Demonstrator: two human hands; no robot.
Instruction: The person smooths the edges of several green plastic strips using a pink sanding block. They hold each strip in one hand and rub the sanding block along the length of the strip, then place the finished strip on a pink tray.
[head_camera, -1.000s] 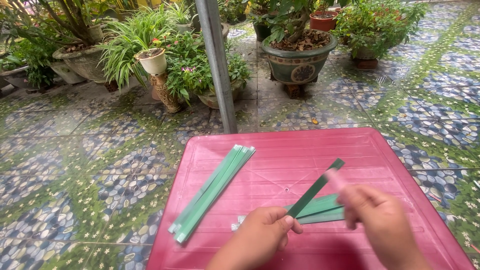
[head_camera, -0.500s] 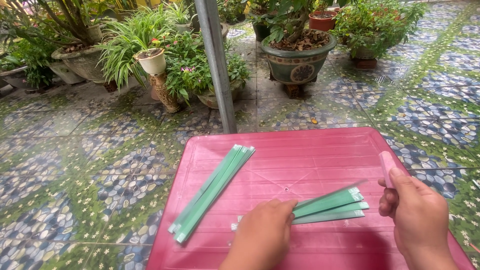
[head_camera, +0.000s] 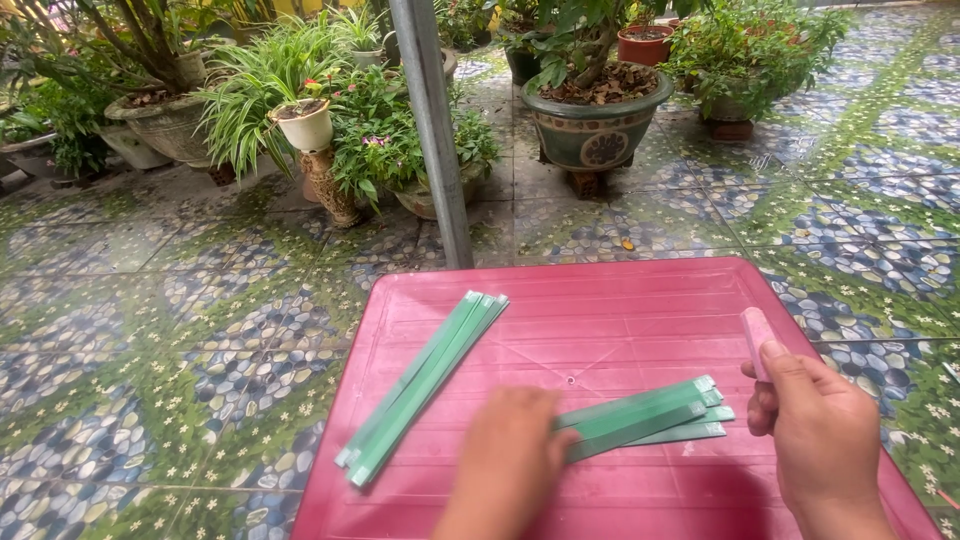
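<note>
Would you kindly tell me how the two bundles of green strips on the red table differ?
The long bundle lies steeply slanted at the left of the red table, untouched; the short bundle lies nearly flat, under the left hand. The long bundle is neatly stacked; the short bundle fans out. Both are green.

This is an outdoor home patio or garden yard: a floor of patterned tiles (head_camera: 150, 340), many potted plants (head_camera: 600, 110) at the far side, a metal post (head_camera: 435, 140), a red plastic table (head_camera: 600, 310) near.
</note>
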